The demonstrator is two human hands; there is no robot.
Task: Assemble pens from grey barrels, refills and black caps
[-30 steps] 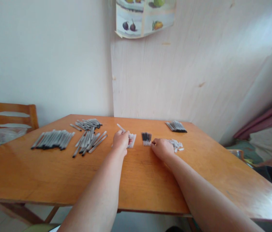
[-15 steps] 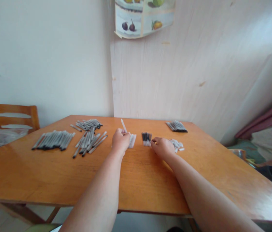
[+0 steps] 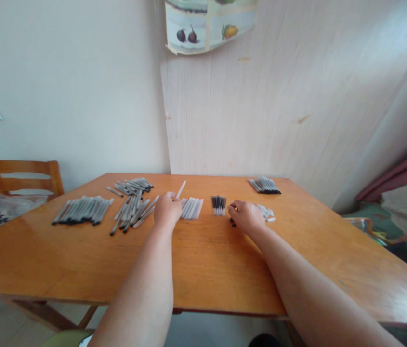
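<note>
Pen tube [image 3: 181,189], gripped in the left hand [image 3: 167,209], points to 1 o'clock, previously 11; the tube row [image 3: 192,208] at that hand's 3 o'clock shows more fully; the right hand [image 3: 247,216] curls, grip unclear, black pieces [image 3: 233,222] newly visible at its 8 o'clock

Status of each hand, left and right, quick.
Left hand: closed, holding a slim whitish tube.
Right hand: curled by small black pieces; whether it holds anything cannot be told.
</note>
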